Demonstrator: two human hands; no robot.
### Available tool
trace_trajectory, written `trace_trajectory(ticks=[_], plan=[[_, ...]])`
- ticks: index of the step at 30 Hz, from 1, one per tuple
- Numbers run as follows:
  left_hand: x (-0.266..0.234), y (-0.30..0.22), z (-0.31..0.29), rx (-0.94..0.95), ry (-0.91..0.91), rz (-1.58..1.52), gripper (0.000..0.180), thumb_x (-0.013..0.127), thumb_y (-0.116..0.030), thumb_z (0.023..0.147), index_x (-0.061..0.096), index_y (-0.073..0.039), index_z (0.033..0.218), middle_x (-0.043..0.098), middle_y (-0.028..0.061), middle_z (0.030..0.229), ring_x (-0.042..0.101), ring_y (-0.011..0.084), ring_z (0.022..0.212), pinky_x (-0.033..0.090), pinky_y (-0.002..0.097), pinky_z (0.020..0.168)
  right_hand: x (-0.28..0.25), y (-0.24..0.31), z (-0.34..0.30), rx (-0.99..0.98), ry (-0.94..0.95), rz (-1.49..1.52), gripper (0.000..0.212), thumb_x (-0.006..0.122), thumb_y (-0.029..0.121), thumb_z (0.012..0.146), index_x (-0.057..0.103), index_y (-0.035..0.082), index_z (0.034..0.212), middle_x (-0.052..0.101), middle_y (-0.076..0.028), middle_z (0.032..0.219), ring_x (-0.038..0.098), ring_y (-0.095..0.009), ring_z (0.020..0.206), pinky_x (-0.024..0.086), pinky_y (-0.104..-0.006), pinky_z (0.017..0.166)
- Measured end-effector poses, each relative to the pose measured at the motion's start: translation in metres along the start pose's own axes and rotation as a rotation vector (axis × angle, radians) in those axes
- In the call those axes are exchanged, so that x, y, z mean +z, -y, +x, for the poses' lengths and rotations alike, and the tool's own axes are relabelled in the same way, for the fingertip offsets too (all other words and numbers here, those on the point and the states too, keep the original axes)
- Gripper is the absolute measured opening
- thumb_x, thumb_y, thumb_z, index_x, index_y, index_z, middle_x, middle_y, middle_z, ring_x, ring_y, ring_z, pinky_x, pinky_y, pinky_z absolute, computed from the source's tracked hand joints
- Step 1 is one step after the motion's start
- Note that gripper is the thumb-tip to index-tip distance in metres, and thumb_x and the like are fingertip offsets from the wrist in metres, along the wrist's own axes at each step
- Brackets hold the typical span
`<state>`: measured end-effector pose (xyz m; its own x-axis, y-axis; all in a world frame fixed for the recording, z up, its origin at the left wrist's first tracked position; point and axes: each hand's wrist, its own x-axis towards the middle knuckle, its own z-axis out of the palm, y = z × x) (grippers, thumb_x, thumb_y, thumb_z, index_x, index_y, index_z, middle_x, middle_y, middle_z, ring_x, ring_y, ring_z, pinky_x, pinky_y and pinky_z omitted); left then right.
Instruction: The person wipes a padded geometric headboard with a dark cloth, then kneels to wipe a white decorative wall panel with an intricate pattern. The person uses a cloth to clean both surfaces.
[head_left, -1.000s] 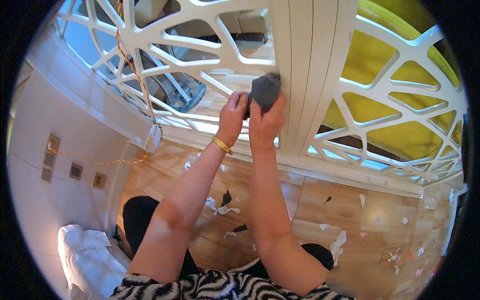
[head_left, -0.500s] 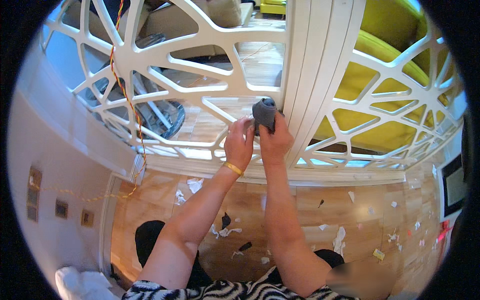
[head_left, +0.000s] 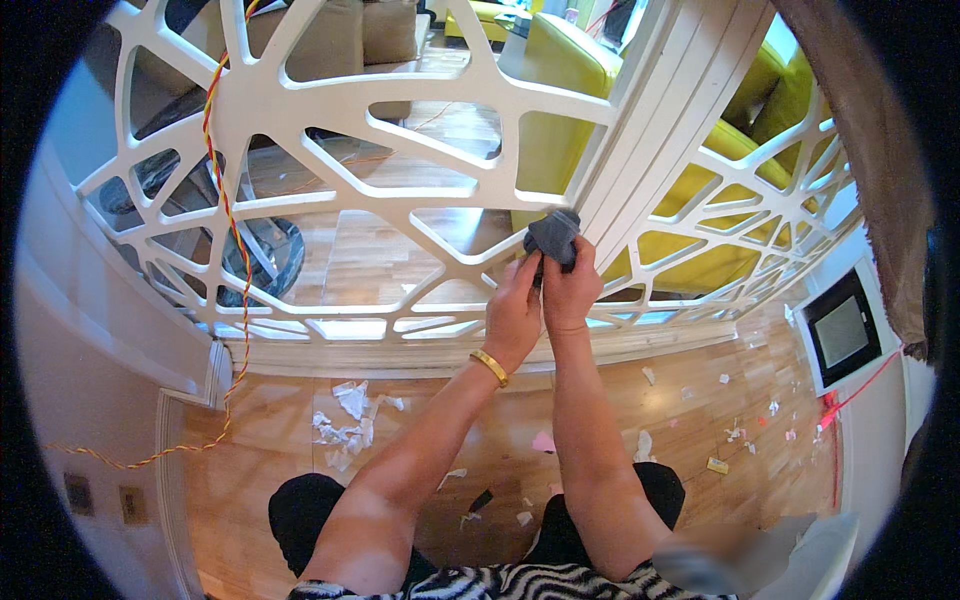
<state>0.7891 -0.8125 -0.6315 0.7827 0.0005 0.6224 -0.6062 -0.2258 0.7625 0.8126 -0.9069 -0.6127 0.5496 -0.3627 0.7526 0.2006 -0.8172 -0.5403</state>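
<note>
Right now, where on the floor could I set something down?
Bare wooden floor lies between the left skirting and left knee. It's crowded beside the left forearm, where white scraps cluster; smaller scraps dot the right side.

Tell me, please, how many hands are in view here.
2: the left hand, at the gray cloth, and the right hand beside it, gripping that cloth.

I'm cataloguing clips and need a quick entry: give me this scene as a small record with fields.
Left hand: fingers at the lower edge of the grey cloth
Right hand: holding the grey cloth
Left wrist: gold-coloured bracelet
Behind cloth: white lattice meeting a post; contact unclear
Cord: twisted, red and yellow, at picture left
Floor: wood-look, with paper scraps
Beyond lattice: yellow furniture
</note>
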Motion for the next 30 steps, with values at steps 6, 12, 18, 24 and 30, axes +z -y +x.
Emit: trace_trajectory(ticks=[6,12,18,24,30], plan=[[-0.020,-0.040,0.025,0.183,0.007,-0.128,0.061,0.048,0.008,0.083,0.041,-0.007,0.142,0.033,0.0200,0.149,0.038,0.0384,0.133,0.036,0.0402,0.108,-0.030,0.051,0.068,-0.044,-0.087,0.056,0.037,0.069,0.018,0.079,0.059,0.010,0.113,0.068,-0.016,0.087,0.068,-0.033,0.076,0.053,-0.0381,0.067],[-0.012,-0.041,0.027,0.151,-0.051,-0.084,0.062,0.048,0.011,0.082,0.042,-0.006,0.141,0.043,0.0174,0.143,0.042,0.0359,0.131,0.036,0.0394,0.108,-0.011,0.027,0.040,0.002,-0.049,0.019,0.036,0.073,0.023,0.077,0.060,0.012,0.108,0.068,-0.017,0.088,0.068,-0.034,0.076,0.053,-0.0400,0.065],[-0.021,-0.056,0.056,0.344,-0.073,0.098,0.054,0.057,-0.003,0.088,0.045,-0.007,0.140,0.046,0.0177,0.140,0.049,0.0369,0.121,0.042,0.0418,0.099,-0.026,0.024,0.061,-0.054,0.024,0.589,0.039,0.068,0.017,0.083,0.061,0.005,0.120,0.069,-0.008,0.084,0.065,-0.020,0.066,0.052,-0.0303,0.058],[-0.009,-0.055,0.070,0.327,0.018,0.344,0.052,0.058,-0.007,0.086,0.049,-0.014,0.137,0.051,0.0152,0.126,0.052,0.0358,0.108,0.045,0.0433,0.091,-0.056,0.021,0.076,0.121,0.054,0.866,0.033,0.057,0.010,0.092,0.058,0.003,0.124,0.057,0.000,0.081,0.050,-0.005,0.069,0.044,-0.0201,0.062],[0.011,-0.062,0.064,0.430,-0.100,0.435,0.073,0.069,-0.026,0.081,0.037,0.002,0.140,0.049,0.0238,0.116,0.049,0.0418,0.105,0.041,0.0498,0.091,-0.043,-0.013,0.086,0.059,0.013,0.729,0.018,0.057,0.013,0.095,0.061,0.004,0.109,0.061,-0.002,0.089,0.053,-0.008,0.078,0.045,-0.0224,0.068]])
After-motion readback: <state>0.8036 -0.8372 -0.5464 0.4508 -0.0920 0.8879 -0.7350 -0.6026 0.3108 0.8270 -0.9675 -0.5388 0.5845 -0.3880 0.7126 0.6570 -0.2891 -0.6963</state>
